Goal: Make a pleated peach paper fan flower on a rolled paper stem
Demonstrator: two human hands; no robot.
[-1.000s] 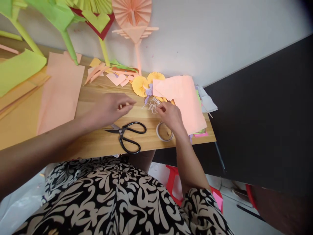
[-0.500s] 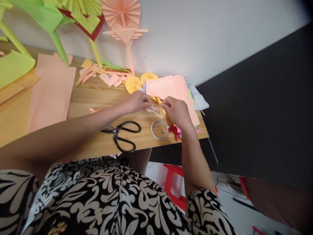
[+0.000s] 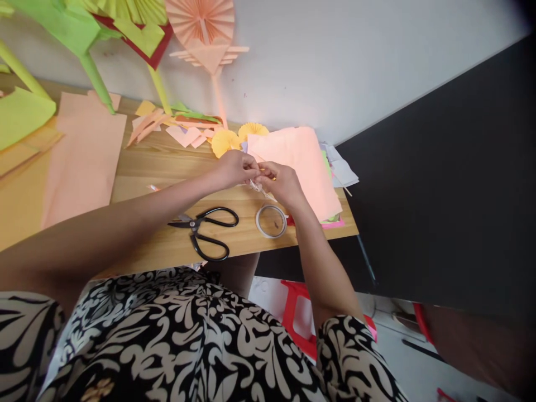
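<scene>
My left hand and my right hand meet fingertip to fingertip above the wooden table, both pinched on a small tangle of pale string that hangs between them. Just below the hands lies a roll of clear tape. Black scissors lie closed to its left. A peach paper sheet lies right behind my right hand, and yellow paper fans sit beyond my left hand.
A large peach sheet and green paper cover the table's left side. Paper scraps lie along the white wall, where green and peach paper ornaments hang. A dark panel stands right of the table. A red stool is underneath.
My left hand crossed rightward from above the scissors to the string. Both hands then closed together on it, bunching the string between their fingertips.
</scene>
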